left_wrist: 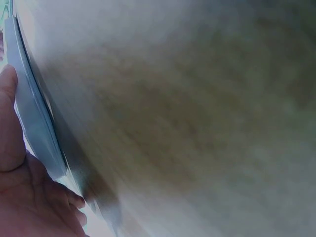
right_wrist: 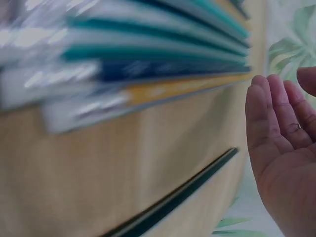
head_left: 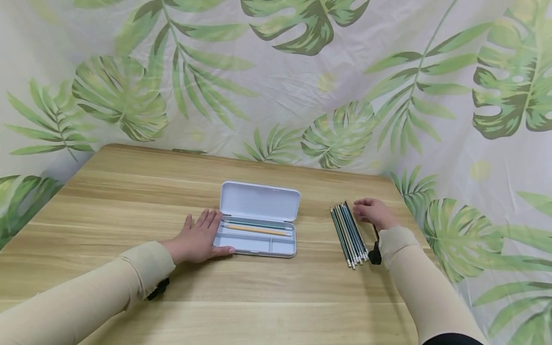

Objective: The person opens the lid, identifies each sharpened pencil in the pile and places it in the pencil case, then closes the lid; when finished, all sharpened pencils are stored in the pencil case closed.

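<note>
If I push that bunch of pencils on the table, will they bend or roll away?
The pencils probably won't bend, since they look straight and stiff. They may spread apart or roll a little, because they're long, thin and show no band around them. Each one is likely light, being so slim.

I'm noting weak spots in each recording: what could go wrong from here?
The loose pencils lie side by side, so the right hand beside them might pick up several at once or set some rolling. The left hand lies against the left end of the pencil case; a push there could slide it. The raised lid might drop if bumped.
</note>
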Tool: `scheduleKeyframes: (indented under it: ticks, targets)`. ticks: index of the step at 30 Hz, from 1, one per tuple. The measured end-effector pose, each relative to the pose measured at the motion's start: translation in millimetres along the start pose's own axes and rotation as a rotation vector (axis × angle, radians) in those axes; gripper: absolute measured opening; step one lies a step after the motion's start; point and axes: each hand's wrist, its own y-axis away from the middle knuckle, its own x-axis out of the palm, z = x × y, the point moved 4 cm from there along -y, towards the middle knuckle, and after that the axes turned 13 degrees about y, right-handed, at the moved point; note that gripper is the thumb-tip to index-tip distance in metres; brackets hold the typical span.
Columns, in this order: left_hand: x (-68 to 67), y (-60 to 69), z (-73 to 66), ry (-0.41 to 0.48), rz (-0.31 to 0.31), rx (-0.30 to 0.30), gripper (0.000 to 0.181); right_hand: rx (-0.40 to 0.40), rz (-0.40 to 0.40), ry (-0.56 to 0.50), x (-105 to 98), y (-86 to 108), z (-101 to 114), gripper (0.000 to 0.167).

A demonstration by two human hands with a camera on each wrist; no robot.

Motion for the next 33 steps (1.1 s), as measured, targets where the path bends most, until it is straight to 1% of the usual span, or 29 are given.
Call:
scheduleKeyframes:
  ticks: [2, 5, 9, 12, 15, 17, 20, 23, 26, 27, 30, 33]
  targets:
    - [-1.2, 1.0, -1.6, 0.000, 0.002, -0.003, 0.126, 0.010, 0.009, 0.001, 3, 1.5, -5, 0.042]
    - [-5.3, 3.9, -8.9, 0.004, 0.018, -0.015, 0.121, 0.016, 0.014, -0.007, 6, 1.5, -10, 0.040]
    - [-9.0, 7.2, -16.4, 0.014, 0.033, -0.021, 0.116, 0.000, 0.002, 0.082, 6, 0.9, -12, 0.039]
    - [-8.3, 7.8, -15.4, 0.025, 0.030, -0.015, 0.118, -0.019, -0.018, 0.182, 5, 1.0, -9, 0.038]
    - [-8.2, 7.9, -14.3, 0.031, 0.035, -0.019, 0.119, -0.040, -0.021, 0.251, 7, 0.5, -6, 0.038]
    - [-8.0, 7.6, -14.1, 0.028, 0.039, -0.022, 0.120, -0.047, -0.019, 0.277, 10, 0.2, -3, 0.039]
    - [-5.0, 4.7, -9.3, 0.023, 0.031, -0.020, 0.121, -0.052, -0.021, 0.311, 12, -0.6, 0, 0.038]
    - [-4.5, 3.9, -9.7, 0.027, 0.026, -0.014, 0.121, -0.039, -0.044, 0.336, 12, -1.6, 0, 0.036]
    - [-6.6, 5.4, -13.6, 0.035, 0.033, -0.019, 0.119, -0.031, -0.062, 0.337, 12, -2.4, 1, 0.036]
    - [-7.7, 6.4, -15.7, 0.034, 0.037, -0.021, 0.118, -0.029, -0.062, 0.323, 13, -2.6, 1, 0.036]
    - [-9.2, 7.8, -18.3, 0.030, 0.038, -0.020, 0.116, -0.027, -0.048, 0.281, 14, -2.5, 2, 0.036]
    - [-9.1, 7.4, -18.1, 0.022, 0.037, -0.019, 0.116, -0.033, -0.032, 0.277, 16, -0.5, 5, 0.035]
